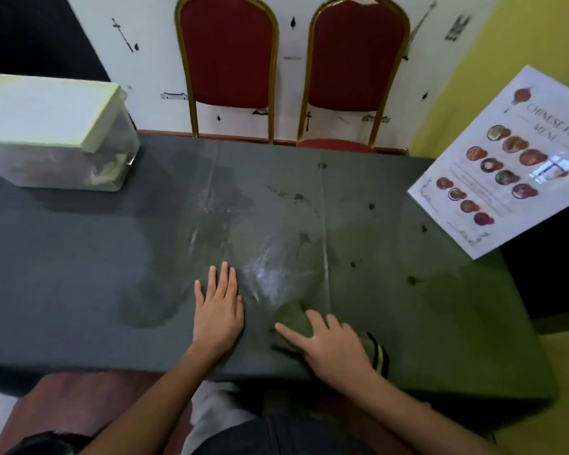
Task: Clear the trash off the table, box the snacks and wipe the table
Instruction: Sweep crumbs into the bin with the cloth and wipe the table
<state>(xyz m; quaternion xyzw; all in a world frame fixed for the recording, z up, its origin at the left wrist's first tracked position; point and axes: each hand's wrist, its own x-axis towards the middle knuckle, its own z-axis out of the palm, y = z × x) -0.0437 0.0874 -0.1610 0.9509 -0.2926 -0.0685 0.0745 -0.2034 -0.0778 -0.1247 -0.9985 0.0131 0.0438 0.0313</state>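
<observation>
Across nearly the whole view lies the dark grey table point(79, 274), covered by a clear plastic sheet point(276, 224) with creases running from far edge to near edge. Its middle shows wet smears and streaks; small dark spots point(411, 280) dot the right half of the surface.

Beyond the far edge stand two red chairs point(227, 54) with gold frames, backs upright against a white wall.

At the far left corner sits the snack box point(56, 136), a clear plastic container with a pale green lid point(43, 110) closed on top. Contents inside are blurred; cannot tell what they are.

At the far right corner lies a laminated menu point(503, 165), printed with food photographs, overhanging the right edge of the table.

Near the near edge, slightly right of centre, the right hand point(335, 346) presses down on a dull green cloth point(291, 318). Fingers are spread apart and flat on the cloth, not clamped around it; index finger points left. A black and yellow part of the cloth point(379, 356) shows at the hand's right side.

Just left of it, touching the surface but apart from the cloth, the left hand point(218, 310) lies palm down. Its fingers are extended and close together, thumb slightly out, holding nothing.
</observation>
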